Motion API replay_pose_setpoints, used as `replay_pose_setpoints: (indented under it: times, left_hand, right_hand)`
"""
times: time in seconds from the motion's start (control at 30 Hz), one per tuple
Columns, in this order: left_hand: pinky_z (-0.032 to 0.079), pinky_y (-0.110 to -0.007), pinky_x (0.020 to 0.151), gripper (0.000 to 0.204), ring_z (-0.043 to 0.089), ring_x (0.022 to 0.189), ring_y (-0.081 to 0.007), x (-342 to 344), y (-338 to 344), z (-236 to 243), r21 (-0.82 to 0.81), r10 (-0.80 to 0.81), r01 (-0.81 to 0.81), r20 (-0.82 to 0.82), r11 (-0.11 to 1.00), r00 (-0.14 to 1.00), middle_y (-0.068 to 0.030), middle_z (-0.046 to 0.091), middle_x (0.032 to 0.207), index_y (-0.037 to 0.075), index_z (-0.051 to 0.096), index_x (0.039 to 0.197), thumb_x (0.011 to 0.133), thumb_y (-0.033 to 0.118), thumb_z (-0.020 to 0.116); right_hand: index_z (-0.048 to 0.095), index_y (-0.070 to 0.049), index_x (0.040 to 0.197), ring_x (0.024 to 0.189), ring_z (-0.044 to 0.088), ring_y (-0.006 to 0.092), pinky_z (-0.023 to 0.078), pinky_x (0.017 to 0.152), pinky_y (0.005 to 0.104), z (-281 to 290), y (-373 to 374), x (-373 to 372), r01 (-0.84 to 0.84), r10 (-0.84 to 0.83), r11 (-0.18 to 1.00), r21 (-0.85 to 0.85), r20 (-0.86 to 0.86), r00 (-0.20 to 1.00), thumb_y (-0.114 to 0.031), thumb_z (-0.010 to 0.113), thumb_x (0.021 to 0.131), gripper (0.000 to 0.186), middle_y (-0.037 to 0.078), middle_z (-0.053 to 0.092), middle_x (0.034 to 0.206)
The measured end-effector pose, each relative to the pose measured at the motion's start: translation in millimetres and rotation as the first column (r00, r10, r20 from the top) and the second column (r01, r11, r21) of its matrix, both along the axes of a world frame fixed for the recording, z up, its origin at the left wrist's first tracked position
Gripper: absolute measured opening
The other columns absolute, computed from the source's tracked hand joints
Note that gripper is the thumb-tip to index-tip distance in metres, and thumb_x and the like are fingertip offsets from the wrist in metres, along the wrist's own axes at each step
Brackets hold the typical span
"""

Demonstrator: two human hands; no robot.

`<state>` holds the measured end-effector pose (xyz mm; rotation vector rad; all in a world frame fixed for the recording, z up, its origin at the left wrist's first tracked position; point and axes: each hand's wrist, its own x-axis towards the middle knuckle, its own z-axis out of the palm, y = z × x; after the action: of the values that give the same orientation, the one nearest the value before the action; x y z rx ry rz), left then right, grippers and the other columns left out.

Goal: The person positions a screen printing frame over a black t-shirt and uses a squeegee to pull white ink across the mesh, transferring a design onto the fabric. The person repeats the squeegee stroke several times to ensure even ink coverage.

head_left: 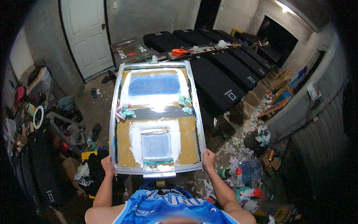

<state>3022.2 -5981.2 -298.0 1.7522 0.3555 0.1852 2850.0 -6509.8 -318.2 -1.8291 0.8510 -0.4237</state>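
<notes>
A large screen printing frame (198, 123) with a pale metal rim spans the space before me. My left hand (107, 165) is closed around its near left corner, and my right hand (209, 159) grips the near right side. Two blue-grey stencil windows show in its mesh, a wide upper one (154, 85) and a smaller lower one (155, 145), each bordered in white. A squeegee (159, 170) with a metallic blade holder rests across the near edge, teal ink beside it. Crumpled rags, one pink and teal (125, 112), one teal (185, 104), lie on the frame's sides.
Long black fabric panels (223, 80) lie in rows on tables beyond and to the right. An orange tool or container (179, 52) sits among them. Crumpled scraps (261, 136) and bottles (238, 171) litter the right floor. Clutter and a plastic crate (63, 128) stand left, near a white door (87, 41).
</notes>
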Motion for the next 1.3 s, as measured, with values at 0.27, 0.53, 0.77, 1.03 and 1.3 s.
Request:
replay_pose_setpoints:
  times: [0.27, 0.53, 0.77, 1.03, 1.3]
  left_hand:
    - [0.028, -0.035, 0.051, 0.036, 0.037, 0.056, -0.0084, -72.0, -108.6, 9.5, 0.021, 0.142, -0.144, 0.07, 0.989, 0.987, 0.0035, 0.042, 0.059, 0.001, 0.044, 0.059, 0.091, 0.012, 0.058]
    - [0.03, -0.036, 0.051, 0.036, 0.039, 0.055, -0.0089, -114.2, -189.9, 91.4, 0.058, 0.217, -0.215, -0.023, 0.975, 0.976, 0.0024, 0.042, 0.059, 0.001, 0.044, 0.059, 0.09, 0.012, 0.059]
    - [0.03, -0.034, 0.049, 0.035, 0.041, 0.053, -0.008, -157.6, -258.0, 99.3, 0.015, 0.337, -0.337, -0.015, 0.941, 0.941, 0.0036, 0.045, 0.059, 0.002, 0.05, 0.058, 0.09, 0.014, 0.06]
    - [0.031, -0.034, 0.05, 0.036, 0.042, 0.054, -0.0076, -174.3, -336.2, 81.8, -0.026, 0.39, -0.391, -0.016, 0.92, 0.921, 0.0034, 0.048, 0.057, -0.004, 0.057, 0.06, 0.089, 0.016, 0.063]
    - [0.032, -0.034, 0.05, 0.034, 0.042, 0.055, -0.0078, -219.4, -477.8, 57.1, 0.106, 0.442, -0.436, -0.034, 0.894, 0.897, 0.0037, 0.048, 0.058, -0.004, 0.059, 0.062, 0.087, 0.018, 0.065]
  right_hand:
    - [0.067, 0.004, 0.097, 0.066, 0.057, 0.02, 0.048, 0.066, 0.039, 16.3, -130.5, -1.6, -0.105, 0.111, 0.981, -0.161, 0.03, 0.993, -0.02, 0.055, 0.097, 0.028, 0.019, 0.065, 0.075]
    - [0.061, 0.003, 0.085, 0.071, 0.061, 0.0443, 0.045, 0.064, 0.0488, 103.6, -220.5, 21.3, -0.238, 0.238, 0.953, -0.188, -0.022, 0.971, -0.025, 0.054, 0.096, 0.031, 0.027, 0.061, 0.077]
    - [0.061, 0.004, 0.085, 0.073, 0.062, 0.0458, 0.046, 0.065, 0.0496, 115.7, -281.7, 27.3, -0.319, 0.32, 0.928, -0.191, -0.027, 0.947, -0.025, 0.054, 0.096, 0.031, 0.027, 0.062, 0.078]
    - [0.064, 0.003, 0.091, 0.078, 0.064, 0.0463, 0.047, 0.068, 0.0499, 95.8, -357.4, 50.7, -0.372, 0.382, 0.907, -0.196, 0.014, 0.924, -0.026, 0.053, 0.097, 0.032, 0.028, 0.063, 0.082]
    - [0.067, 0.003, 0.093, 0.075, 0.065, 0.0428, 0.048, 0.068, 0.0472, 80.1, -499.6, 24.9, -0.417, 0.413, 0.884, -0.212, -0.066, 0.908, -0.025, 0.054, 0.096, 0.031, 0.027, 0.064, 0.081]
